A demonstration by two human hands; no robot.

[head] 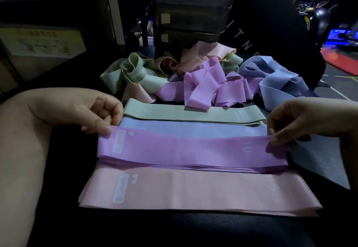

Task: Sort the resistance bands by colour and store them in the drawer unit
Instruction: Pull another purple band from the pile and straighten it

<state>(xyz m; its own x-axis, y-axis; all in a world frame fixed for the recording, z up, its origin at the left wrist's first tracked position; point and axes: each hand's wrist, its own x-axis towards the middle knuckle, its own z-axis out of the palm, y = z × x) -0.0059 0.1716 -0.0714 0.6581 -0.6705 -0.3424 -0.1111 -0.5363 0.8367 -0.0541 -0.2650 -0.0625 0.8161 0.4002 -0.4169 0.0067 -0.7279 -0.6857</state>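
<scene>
We pinch the purple band (193, 150) between left hand (100, 115) and right hand (294, 122); released unevenly, it may slip onto the pink stack (193, 190).

hands (190, 120) pinching purple band (184, 150), sorted stacks

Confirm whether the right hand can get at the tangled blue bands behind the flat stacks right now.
Probably yes. The tangled blue bands lie just beyond the right hand with nothing between, but it pinches the purple band and would need to let go first.
</scene>
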